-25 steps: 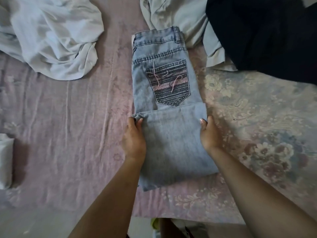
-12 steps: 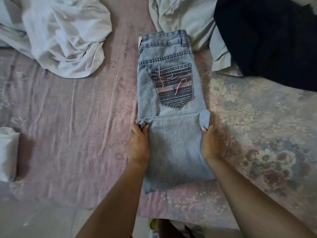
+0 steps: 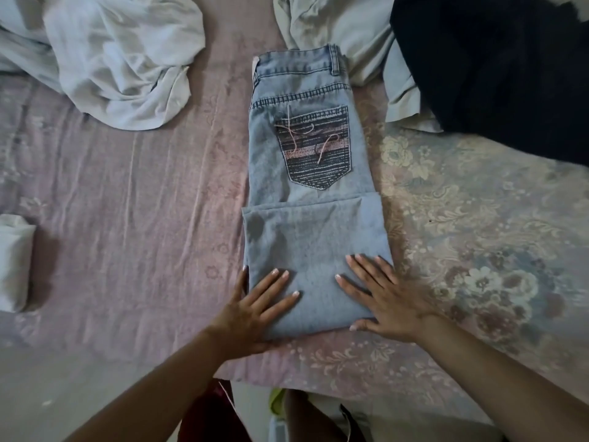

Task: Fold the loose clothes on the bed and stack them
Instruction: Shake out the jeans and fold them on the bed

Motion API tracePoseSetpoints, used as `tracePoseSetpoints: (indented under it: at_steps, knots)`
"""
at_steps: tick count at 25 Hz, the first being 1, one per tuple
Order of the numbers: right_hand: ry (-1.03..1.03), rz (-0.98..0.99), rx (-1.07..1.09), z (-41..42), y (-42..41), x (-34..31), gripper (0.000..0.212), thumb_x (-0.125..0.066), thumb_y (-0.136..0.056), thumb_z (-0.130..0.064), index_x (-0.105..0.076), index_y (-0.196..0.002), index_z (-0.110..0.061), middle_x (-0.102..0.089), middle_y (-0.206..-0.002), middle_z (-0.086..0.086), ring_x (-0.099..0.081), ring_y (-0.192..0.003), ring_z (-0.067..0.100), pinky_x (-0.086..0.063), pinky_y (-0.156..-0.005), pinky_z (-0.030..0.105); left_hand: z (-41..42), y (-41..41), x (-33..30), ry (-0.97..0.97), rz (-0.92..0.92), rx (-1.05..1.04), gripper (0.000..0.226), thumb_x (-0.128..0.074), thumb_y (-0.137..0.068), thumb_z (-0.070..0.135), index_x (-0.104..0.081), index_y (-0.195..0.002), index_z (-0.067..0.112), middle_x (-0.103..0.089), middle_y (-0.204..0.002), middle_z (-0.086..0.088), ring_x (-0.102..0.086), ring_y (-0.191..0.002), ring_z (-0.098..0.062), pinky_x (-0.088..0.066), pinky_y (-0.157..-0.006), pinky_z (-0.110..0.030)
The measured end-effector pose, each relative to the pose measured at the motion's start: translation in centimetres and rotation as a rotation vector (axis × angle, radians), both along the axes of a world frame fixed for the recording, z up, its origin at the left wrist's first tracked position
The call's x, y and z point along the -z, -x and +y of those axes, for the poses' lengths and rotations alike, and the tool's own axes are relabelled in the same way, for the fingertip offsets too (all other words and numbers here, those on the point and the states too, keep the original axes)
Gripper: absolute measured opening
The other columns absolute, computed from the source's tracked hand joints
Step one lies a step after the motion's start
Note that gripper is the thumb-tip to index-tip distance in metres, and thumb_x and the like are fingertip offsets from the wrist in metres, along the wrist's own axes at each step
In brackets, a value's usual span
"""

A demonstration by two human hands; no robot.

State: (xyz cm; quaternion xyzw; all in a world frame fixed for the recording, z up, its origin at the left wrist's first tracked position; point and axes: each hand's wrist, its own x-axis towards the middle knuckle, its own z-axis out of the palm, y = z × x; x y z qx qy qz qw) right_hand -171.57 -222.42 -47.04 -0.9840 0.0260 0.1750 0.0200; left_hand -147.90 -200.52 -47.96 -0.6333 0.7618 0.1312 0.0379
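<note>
The light-blue jeans (image 3: pixel 314 218) lay at mid-frame on the bed (image 3: pixel 143 202), long axis running bottom to top, waistband toward the upper edge. The left hand (image 3: pixel 258 306) and right hand (image 3: pixel 382 295), fingers spread, pressed the folded legs flat; the next move was probably another fold toward the waistband.

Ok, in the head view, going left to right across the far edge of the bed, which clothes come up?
Crumpled white garment → waistband of the folded jeans → pale grey-green garment → dark navy garment.
</note>
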Motion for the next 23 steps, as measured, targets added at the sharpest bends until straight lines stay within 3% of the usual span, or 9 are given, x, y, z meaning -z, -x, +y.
tracePoseSetpoints:
  at_steps: [4, 6, 8, 11, 13, 15, 18, 20, 23]
  knots:
    - [0.065, 0.153, -0.022, -0.2, -0.7, -0.8, 0.110, -0.061, -0.063, -0.075, -0.025, -0.148, -0.016, -0.022, -0.152, 0.021, -0.025, -0.140, 0.037, -0.021, -0.112, 0.055, -0.7, -0.1, -0.6, -0.047, -0.017, -0.021, 0.105, -0.074, -0.055, 0.065, -0.042, -0.142, 0.015, -0.037, -0.147, -0.019, -0.037, -0.135, -0.034, -0.034, -0.098, -0.068]
    - [0.065, 0.145, 0.002, 0.3, -1.1, -1.3, 0.100, -0.077, -0.064, -0.050, -0.031, -0.145, -0.015, -0.032, -0.148, 0.022, -0.033, -0.137, 0.037, -0.033, -0.109, 0.053, -0.9, -0.1, -1.3, 0.005, -0.009, 0.010, 0.094, -0.081, -0.054, 0.050, -0.054, -0.133, 0.006, -0.048, -0.138, -0.023, -0.046, -0.128, -0.036, -0.037, -0.095, -0.067]
    - [0.096, 0.057, 0.067, 0.9, -1.0, -1.6, 0.089, -0.084, -0.057, -0.015, -0.045, -0.137, -0.008, -0.047, -0.138, 0.023, -0.045, -0.128, 0.039, -0.041, -0.101, 0.053, -0.9, -0.5, -2.1, 0.145, -0.005, 0.061, 0.066, -0.082, -0.060, 0.034, -0.067, -0.112, -0.003, -0.060, -0.122, -0.026, -0.057, -0.115, -0.039, -0.042, -0.088, -0.068]
    - [0.110, -0.084, 0.090, 4.0, 0.1, -1.8, 0.086, -0.081, -0.043, 0.006, -0.056, -0.125, 0.005, -0.057, -0.126, 0.027, -0.049, -0.123, 0.042, -0.025, -0.106, 0.055, 1.1, -1.2, -3.2, 0.319, 0.021, 0.134, 0.034, -0.066, -0.082, 0.024, -0.073, -0.096, -0.006, -0.066, -0.110, -0.025, -0.063, -0.106, -0.038, -0.043, -0.085, -0.069]
    - [0.088, -0.093, 0.041, 7.6, 1.2, -1.7, 0.082, -0.069, -0.055, -0.001, -0.042, -0.132, 0.005, -0.054, -0.130, 0.027, -0.029, -0.135, 0.042, -0.016, -0.107, 0.053, 3.6, -2.1, -3.4, 0.324, 0.051, 0.244, 0.038, -0.048, -0.094, 0.025, -0.073, -0.099, -0.004, -0.066, -0.113, -0.023, -0.062, -0.109, -0.035, -0.042, -0.091, -0.066]
    - [-0.006, -0.052, -0.036, 10.0, 2.3, -1.4, 0.080, -0.066, -0.072, -0.028, -0.030, -0.137, 0.001, -0.048, -0.137, 0.026, -0.028, -0.138, 0.040, -0.022, -0.110, 0.057, 5.7, -3.4, -3.2, 0.249, 0.044, 0.362, 0.042, -0.057, -0.088, 0.034, -0.068, -0.114, 0.003, -0.059, -0.127, -0.020, -0.055, -0.120, -0.032, -0.037, -0.103, -0.058]
    - [-0.053, 0.098, -0.252, 8.1, 3.7, -1.2, 0.101, -0.063, -0.068, -0.063, -0.024, -0.147, -0.013, -0.032, -0.151, 0.017, -0.032, -0.138, 0.033, -0.026, -0.109, 0.051, 6.6, -5.2, -1.4, -0.001, -0.057, 0.480, 0.100, -0.063, -0.067, 0.065, -0.031, -0.147, 0.015, -0.025, -0.154, -0.015, -0.021, -0.143, -0.028, -0.018, -0.115, -0.048]
    - [-0.044, 0.118, -0.294, 5.5, 4.0, -0.3, 0.110, -0.075, -0.058, -0.059, -0.025, -0.148, -0.020, -0.026, -0.153, 0.014, -0.030, -0.139, 0.029, -0.025, -0.106, 0.049, 5.1, -5.8, 0.0, -0.044, -0.090, 0.454, 0.112, -0.065, -0.062, 0.064, -0.017, -0.151, 0.017, -0.011, -0.157, -0.016, -0.011, -0.145, -0.029, -0.011, -0.115, -0.047]
    - [-0.083, 0.048, -0.262, 3.6, 2.9, 0.6, 0.084, -0.070, -0.073, -0.028, -0.028, -0.146, -0.023, -0.036, -0.149, 0.011, -0.039, -0.135, 0.028, -0.023, -0.107, 0.048, 2.9, -6.0, 0.6, 0.008, -0.049, 0.461, 0.095, -0.068, -0.066, 0.046, -0.028, -0.148, 0.015, -0.029, -0.151, -0.020, -0.028, -0.140, -0.032, -0.023, -0.113, -0.053]
